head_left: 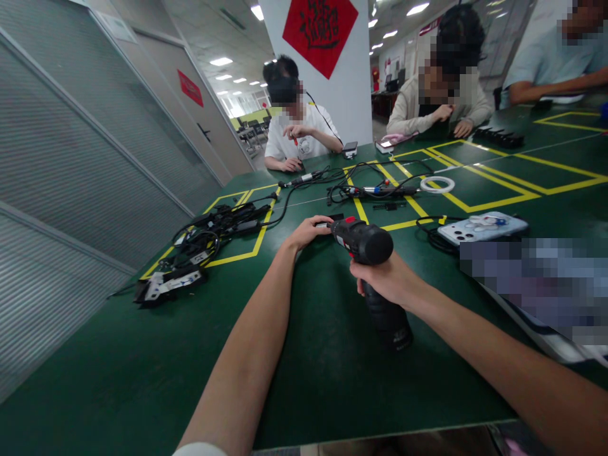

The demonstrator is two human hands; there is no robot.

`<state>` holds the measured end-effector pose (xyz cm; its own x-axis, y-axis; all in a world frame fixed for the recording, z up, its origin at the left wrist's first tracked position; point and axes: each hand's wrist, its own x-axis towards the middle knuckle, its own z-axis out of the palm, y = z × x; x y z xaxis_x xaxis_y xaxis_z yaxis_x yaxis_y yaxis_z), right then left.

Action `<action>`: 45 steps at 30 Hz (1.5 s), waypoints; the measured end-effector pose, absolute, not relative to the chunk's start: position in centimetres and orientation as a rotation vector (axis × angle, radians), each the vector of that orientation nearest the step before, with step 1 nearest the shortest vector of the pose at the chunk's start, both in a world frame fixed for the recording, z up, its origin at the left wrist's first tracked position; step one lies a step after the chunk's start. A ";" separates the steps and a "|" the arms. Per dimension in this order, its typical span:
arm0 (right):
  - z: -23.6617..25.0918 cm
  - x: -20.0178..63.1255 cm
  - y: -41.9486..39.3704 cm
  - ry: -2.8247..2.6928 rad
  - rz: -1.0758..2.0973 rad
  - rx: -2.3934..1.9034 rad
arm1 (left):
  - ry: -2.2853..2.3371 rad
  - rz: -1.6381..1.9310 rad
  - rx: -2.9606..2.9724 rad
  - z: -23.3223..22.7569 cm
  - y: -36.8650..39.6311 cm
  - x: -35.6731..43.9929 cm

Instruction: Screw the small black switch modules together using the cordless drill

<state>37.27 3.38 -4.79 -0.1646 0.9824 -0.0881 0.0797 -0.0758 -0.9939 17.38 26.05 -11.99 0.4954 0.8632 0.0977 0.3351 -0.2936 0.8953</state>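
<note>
Head view: a person's two bare arms reach over a green surface (142, 373) marked with yellow lines.
Right hand (387, 282): fingers wrapped tight around the grip of a black cordless drill (365, 244), which stands upright with its base on the surface.
Left hand (308, 230): fingertips pinched together at the drill's front end, touching the chuck just beside a red collar.
Drill: near the middle of the surface, nose pointing left and away from the person.
Left of the drill: bare green surface, then a tangle of black cables and chargers (209, 237) well apart, close to the surface's left edge.
Beyond the drill: a yellow line runs just behind it; farther off lie a pen-like tool with cables (380, 190) and a white ring (437, 184).
Right of the drill: a phone in a pale case (482, 227) near a black cable, then a blurred patch.
Nearer than the drill: open green surface between the two forearms, down to the near edge.
Far edge beyond the drill: three other people sit there, one in a white shirt (297, 136) with hands raised at chest height.
</note>
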 end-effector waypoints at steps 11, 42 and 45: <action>-4.3 37.2 3.2 -1.322 1.330 -1.251 | 1.051 0.763 1.840 -11.9 25.8 17.6; -4.3 37.3 3.2 -1.318 1.344 -1.235 | 1.051 0.775 1.897 -11.9 25.9 17.6; -4.3 37.3 3.2 -1.321 1.343 -1.237 | 1.055 0.767 1.888 -11.9 25.9 17.6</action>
